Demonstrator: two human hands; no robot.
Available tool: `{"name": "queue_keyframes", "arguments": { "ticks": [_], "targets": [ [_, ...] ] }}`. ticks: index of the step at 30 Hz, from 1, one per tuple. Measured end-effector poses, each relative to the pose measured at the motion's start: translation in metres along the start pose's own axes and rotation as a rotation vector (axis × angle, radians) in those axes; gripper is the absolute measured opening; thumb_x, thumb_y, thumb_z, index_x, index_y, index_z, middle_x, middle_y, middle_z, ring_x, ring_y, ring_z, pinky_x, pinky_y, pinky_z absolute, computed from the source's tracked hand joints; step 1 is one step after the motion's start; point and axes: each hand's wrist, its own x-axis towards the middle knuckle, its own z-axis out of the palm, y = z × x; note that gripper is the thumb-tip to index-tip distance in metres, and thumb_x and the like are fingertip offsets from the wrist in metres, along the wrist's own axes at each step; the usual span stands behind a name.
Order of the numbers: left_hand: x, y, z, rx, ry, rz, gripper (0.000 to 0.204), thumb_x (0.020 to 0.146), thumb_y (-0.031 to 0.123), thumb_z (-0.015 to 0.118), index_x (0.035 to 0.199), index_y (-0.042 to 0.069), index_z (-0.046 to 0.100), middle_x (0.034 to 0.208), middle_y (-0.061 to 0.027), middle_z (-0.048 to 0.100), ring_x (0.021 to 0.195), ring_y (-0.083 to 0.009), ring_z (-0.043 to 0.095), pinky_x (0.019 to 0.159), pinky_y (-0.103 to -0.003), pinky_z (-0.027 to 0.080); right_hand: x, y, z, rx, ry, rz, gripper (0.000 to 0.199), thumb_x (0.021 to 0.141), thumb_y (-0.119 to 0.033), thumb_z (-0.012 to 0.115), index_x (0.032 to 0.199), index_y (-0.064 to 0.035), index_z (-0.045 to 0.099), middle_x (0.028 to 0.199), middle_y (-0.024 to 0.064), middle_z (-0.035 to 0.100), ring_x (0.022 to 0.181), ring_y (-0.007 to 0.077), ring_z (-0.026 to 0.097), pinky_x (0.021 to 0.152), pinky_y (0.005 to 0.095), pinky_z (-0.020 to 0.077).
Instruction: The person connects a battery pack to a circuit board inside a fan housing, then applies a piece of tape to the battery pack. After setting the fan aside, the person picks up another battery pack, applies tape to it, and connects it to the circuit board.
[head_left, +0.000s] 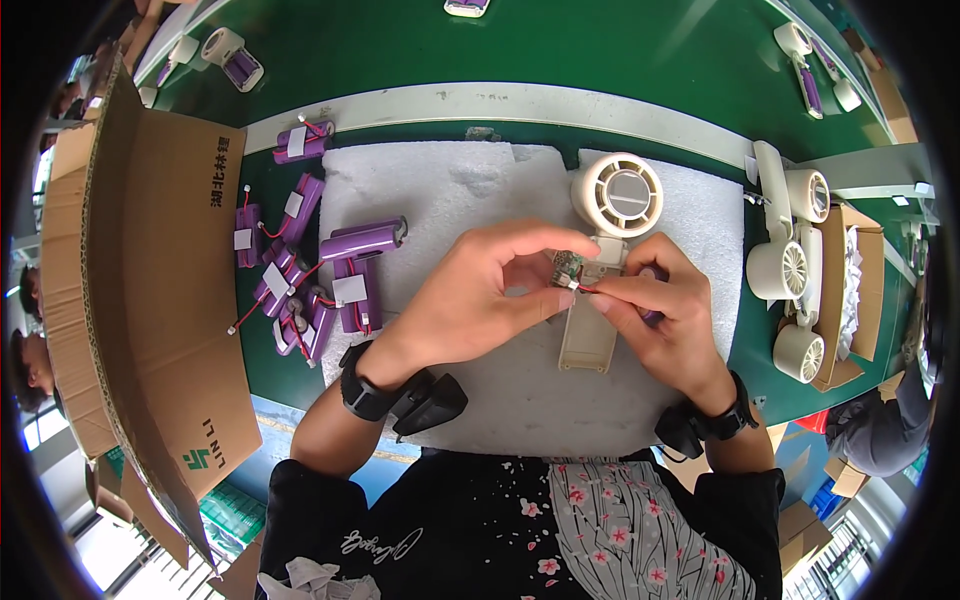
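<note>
- At the centre of the frame, both hands meet over a white foam pad (pixel 440 200) lying on the green surface (pixel 400 50).
- Left hand (pixel 470 300) comes in from the lower left; its grip is narrow, thumb and forefinger pinched on a small green circuit board (pixel 567 268).
- Right hand (pixel 665 315) comes in from the lower right; its grip is also narrow, fingertips closed on thin red wires (pixel 590 290) just right of the board.
- Board sits between the two grips, touching the left fingertips, at the upper end of the cream handle of a small fan housing (pixel 592 335).
- Handle lies on the pad below the hands; the round grilled fan head (pixel 617 195) sits above them, toward the upper centre.
- A purple cylinder shows partly behind the right fingers; what holds it cannot be told.
- Each wrist carries a black band with a black device.
- Left of the pad, in the middle left of the frame, lies a loose heap of purple batteries (pixel 320 275) with white labels and red leads, well apart from the hands.
- Further left stands an open cardboard box (pixel 150 300), its flap raised.
- At the right edge, several assembled cream fans (pixel 790 270) lie beside another cardboard box (pixel 850 290).
- More fan parts and batteries lie along the upper edge of the surface.
</note>
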Motion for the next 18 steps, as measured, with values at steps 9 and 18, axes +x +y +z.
{"name": "queue_keyframes", "arguments": {
  "ticks": [9, 18],
  "targets": [
    [-0.0005, 0.0023, -0.0035, -0.057, -0.014, -0.081, 0.039, 0.081, -0.010, 0.064, 0.118, 0.000, 0.059, 0.103, -0.0047, 0.063, 0.091, -0.0101, 0.061, 0.082, -0.025, 0.052, -0.0005, 0.0006, 0.0021, -0.012, 0.003, -0.009, 0.019, 0.071, 0.000, 0.075, 0.089, -0.0053, 0.072, 0.080, 0.0029, 0.050, 0.058, 0.0098, 0.041, 0.050, 0.0239, 0.0311],
    [-0.0004, 0.0050, -0.0036, -0.031, 0.003, -0.112, 0.039, 0.080, -0.010, 0.065, 0.117, 0.001, 0.061, 0.101, -0.0061, 0.065, 0.089, -0.0103, 0.062, 0.081, -0.025, 0.053, 0.0003, 0.0006, 0.0020, -0.026, 0.006, -0.015, 0.017, 0.072, 0.002, 0.073, 0.087, -0.0039, 0.071, 0.079, 0.0036, 0.050, 0.056, 0.0100, 0.042, 0.050, 0.0240, 0.0321]
  ]
}}
